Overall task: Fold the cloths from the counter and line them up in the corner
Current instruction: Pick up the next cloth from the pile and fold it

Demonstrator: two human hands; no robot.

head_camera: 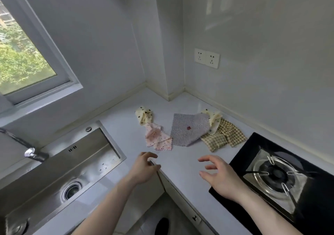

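Observation:
Several small cloths lie loose and unfolded on the white counter point(180, 164) near the wall corner. A cream dotted cloth point(144, 117) sits crumpled at the left, with a pink floral cloth point(158, 138) just in front of it. A grey-blue floral cloth point(188, 129) lies spread in the middle. A second cream dotted cloth point(214, 119) and a yellow checked cloth point(224, 135) lie at the right, partly under each other. My left hand point(144, 168) and my right hand point(218, 175) hover over the counter's front, fingers relaxed, holding nothing, short of the cloths.
A steel sink point(59, 173) with a tap point(30, 151) fills the left side. A black gas hob point(282, 177) lies at the right, close to the checked cloth. A wall socket point(207, 57) sits above the counter. The corner point(168, 94) has a protruding wall column.

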